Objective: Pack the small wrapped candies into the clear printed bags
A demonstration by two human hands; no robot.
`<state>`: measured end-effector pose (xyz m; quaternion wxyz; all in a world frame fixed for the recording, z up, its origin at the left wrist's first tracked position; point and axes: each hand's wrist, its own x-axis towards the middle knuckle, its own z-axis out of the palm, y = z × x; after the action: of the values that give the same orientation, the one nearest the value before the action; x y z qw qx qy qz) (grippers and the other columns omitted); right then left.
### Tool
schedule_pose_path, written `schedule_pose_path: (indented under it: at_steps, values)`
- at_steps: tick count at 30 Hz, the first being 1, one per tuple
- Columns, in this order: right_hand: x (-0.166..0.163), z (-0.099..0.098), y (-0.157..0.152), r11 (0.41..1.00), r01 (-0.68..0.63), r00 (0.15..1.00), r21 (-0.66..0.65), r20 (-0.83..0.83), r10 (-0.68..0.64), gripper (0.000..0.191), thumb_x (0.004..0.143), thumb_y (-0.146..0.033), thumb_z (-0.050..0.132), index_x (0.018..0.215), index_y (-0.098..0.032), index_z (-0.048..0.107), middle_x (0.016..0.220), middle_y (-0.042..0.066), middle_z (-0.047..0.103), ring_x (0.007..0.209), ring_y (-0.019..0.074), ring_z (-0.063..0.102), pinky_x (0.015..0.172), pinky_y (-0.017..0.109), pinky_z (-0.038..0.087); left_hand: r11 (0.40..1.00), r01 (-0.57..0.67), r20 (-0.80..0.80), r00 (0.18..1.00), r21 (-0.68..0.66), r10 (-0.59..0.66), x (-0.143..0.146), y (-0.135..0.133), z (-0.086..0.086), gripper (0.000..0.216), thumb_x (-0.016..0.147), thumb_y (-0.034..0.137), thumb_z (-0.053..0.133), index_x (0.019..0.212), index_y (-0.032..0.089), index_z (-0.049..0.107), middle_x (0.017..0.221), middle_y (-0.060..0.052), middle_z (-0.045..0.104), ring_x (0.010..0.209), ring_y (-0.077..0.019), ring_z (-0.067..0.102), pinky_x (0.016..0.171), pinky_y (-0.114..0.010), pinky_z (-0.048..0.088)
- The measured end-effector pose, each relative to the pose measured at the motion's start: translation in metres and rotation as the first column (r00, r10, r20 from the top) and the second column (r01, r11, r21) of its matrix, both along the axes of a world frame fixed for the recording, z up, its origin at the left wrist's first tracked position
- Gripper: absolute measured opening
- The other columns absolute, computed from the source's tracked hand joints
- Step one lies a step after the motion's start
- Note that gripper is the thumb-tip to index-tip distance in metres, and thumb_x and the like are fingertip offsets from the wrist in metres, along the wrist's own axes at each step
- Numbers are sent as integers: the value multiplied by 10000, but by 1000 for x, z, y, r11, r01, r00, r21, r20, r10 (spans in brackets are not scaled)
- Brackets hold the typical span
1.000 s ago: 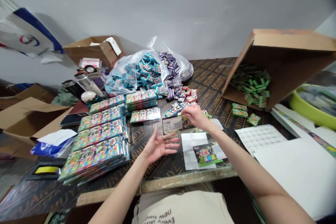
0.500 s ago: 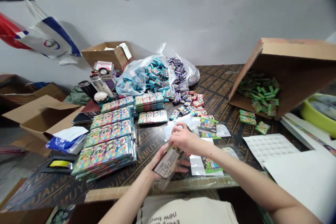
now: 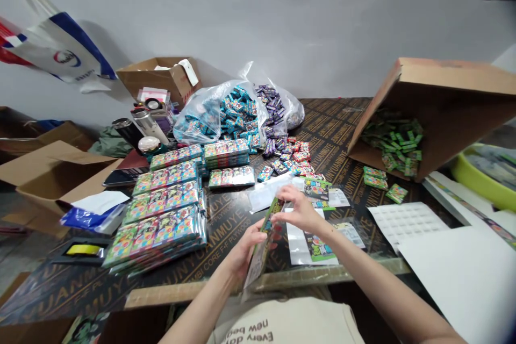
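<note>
My left hand (image 3: pixel 245 244) grips a clear plastic sleeve (image 3: pixel 264 247) with a printed card inside, held on edge just above the near side of the table. My right hand (image 3: pixel 297 209) pinches the sleeve's top end, fingers closed on it. Flat empty sleeves with green cards (image 3: pixel 318 244) lie under and right of my hands. Filled packs with colourful candy rows (image 3: pixel 161 220) are stacked to the left. Loose small candy boxes (image 3: pixel 290 158) lie scattered beyond my hands.
A clear bag of blue and purple candies (image 3: pixel 229 115) sits at the back. A tipped cardboard box (image 3: pixel 439 107) spills green packs on the right. White sticker sheets (image 3: pixel 407 220) lie right; open cartons (image 3: pixel 52 169), bottles and tape (image 3: pixel 83 250) crowd the left.
My left hand, open a second ago, has closed on the sleeve. My right hand came back from the loose candies to the sleeve's top, and the sleeve has turned more upright.
</note>
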<state>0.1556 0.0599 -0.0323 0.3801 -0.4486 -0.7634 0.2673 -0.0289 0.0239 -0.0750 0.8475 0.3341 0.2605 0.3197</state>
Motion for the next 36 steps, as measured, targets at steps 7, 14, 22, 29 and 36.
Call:
schedule_pose_path:
  at_steps: [7, 14, 22, 29, 36]
  values:
    - [9, 8, -1, 984, -92, 991, -154, 79, 105, 529, 614, -328, 737, 1094, -221, 540, 832, 17, 593, 826, 195, 505, 779, 324, 402, 991, -54, -84, 994, 122, 64, 1, 3, 22, 457, 689, 261, 634, 1129, 147, 581, 999, -75, 649, 832, -180, 577, 740, -252, 400]
    - [-11, -18, -5, 927, 121, 868, -356, -415, -273, 683, 638, -375, 710, 1239, -250, 411, 1101, 73, 570, 1039, 229, 520, 862, 374, 415, 968, -242, -211, 944, 73, 252, -2, 6, 18, 344, 764, 358, 558, 1017, 133, 616, 809, -53, 660, 650, -134, 544, 630, -231, 410]
    - [-19, -33, -4, 822, -208, 736, -530, -639, -226, 333, 674, -399, 665, 890, -151, 613, 730, 18, 654, 613, 138, 604, 609, 273, 503, 868, -72, -516, 779, 492, 356, -9, 8, 14, 374, 777, 429, 518, 583, 114, 571, 550, 5, 537, 538, -114, 451, 522, -213, 341]
    - [-18, -46, -23, 662, -446, 789, -602, -614, -26, 394, 608, -297, 733, 946, -148, 596, 739, 0, 647, 648, 132, 601, 576, 232, 490, 855, -213, -454, 772, 473, 444, -15, 23, 8, 362, 760, 454, 534, 736, 106, 627, 656, -27, 628, 573, -144, 543, 534, -227, 411]
    - [-10, -60, -13, 851, -141, 781, -506, -585, -218, 376, 642, -313, 702, 976, -190, 579, 909, 22, 657, 812, 168, 614, 772, 316, 489, 904, -114, -349, 896, 412, 273, -11, 20, -9, 330, 680, 310, 664, 946, 118, 631, 883, -77, 677, 823, -217, 606, 782, -338, 463]
